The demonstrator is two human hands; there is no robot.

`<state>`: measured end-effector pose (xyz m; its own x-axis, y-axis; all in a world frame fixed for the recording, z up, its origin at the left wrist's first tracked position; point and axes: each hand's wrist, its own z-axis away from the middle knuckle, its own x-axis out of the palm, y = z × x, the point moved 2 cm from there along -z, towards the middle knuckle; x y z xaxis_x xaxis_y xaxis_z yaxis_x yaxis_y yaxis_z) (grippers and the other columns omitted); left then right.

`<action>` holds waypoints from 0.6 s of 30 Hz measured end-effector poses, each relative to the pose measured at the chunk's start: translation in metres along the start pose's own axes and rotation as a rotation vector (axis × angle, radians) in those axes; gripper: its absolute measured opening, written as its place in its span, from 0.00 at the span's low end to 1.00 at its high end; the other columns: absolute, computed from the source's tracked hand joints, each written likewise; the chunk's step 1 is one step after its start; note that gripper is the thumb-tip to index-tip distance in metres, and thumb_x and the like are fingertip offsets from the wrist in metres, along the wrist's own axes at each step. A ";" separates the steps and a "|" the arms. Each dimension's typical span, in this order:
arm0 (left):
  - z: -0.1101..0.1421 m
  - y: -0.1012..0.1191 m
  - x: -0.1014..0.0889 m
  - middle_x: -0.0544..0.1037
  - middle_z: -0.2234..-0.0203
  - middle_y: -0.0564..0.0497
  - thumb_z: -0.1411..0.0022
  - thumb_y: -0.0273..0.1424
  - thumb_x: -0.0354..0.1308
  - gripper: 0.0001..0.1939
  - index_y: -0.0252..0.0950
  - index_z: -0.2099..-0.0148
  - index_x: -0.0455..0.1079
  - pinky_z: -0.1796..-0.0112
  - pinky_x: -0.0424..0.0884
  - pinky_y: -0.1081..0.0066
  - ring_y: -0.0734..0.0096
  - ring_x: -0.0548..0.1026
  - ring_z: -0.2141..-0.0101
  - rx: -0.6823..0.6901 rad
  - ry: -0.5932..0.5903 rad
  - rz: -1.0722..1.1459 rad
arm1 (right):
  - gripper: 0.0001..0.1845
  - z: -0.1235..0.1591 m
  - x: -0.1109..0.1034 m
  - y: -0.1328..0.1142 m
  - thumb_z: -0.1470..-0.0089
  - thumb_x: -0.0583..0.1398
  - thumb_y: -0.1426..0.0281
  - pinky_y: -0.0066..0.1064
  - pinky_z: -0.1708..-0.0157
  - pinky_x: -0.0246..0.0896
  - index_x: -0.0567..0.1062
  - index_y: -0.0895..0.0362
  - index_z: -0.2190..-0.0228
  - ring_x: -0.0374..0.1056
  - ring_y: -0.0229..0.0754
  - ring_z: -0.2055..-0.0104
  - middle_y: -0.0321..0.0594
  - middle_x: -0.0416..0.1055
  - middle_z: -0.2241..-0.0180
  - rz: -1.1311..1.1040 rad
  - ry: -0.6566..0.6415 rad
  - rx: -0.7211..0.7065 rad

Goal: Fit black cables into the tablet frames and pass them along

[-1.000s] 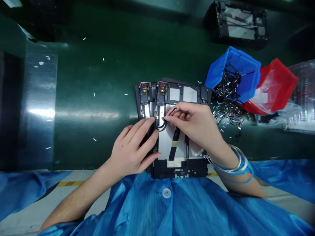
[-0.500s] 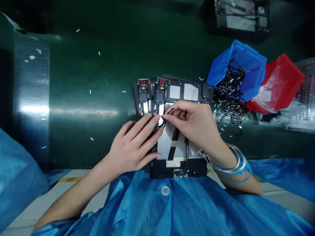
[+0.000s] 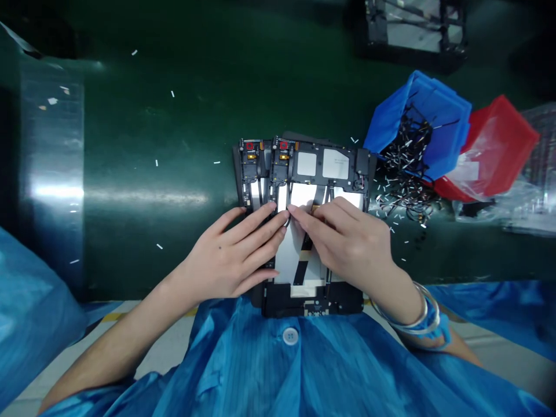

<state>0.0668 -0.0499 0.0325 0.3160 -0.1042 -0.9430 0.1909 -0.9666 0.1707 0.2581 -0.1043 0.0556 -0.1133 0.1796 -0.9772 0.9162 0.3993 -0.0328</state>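
An opened tablet, with a black frame and silver inner panels, lies in front of me on top of a second opened tablet that sticks out to its left. My left hand rests flat across their left side, fingers stretched and fingertips near a thin black cable. The fingertips of my right hand are closed together on this cable at the inner edge of the upper tablet, the other fingers curled. A wide black ribbon cable with a tan band runs down the silver panel, its upper part hidden by my right hand.
To the right, a blue bin lies tipped, with black cables spilling out. A red bin with clear plastic stands beside it. More tablet parts sit at the back right. Small white scraps dot the green table.
My right hand has turned and lowered, its curled fingers coming down onto the tablet; the cable loop that stood up by them no longer shows. My left hand has shifted slightly left.
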 end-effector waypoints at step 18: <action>0.027 0.033 0.003 0.65 0.41 0.39 0.36 0.30 0.53 0.27 0.38 0.36 0.58 0.47 0.63 0.52 0.50 0.66 0.44 -0.551 0.298 0.245 | 0.20 0.067 -0.009 0.016 0.41 0.55 0.61 0.32 0.75 0.58 0.74 0.54 0.49 0.62 0.38 0.79 0.36 0.71 0.78 -0.132 0.241 0.830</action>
<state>0.0492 -0.0888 0.0272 0.6386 -0.1597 -0.7528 0.5027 -0.6540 0.5652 0.2999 -0.1594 0.0497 -0.2305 0.4008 -0.8867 0.8632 -0.3364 -0.3764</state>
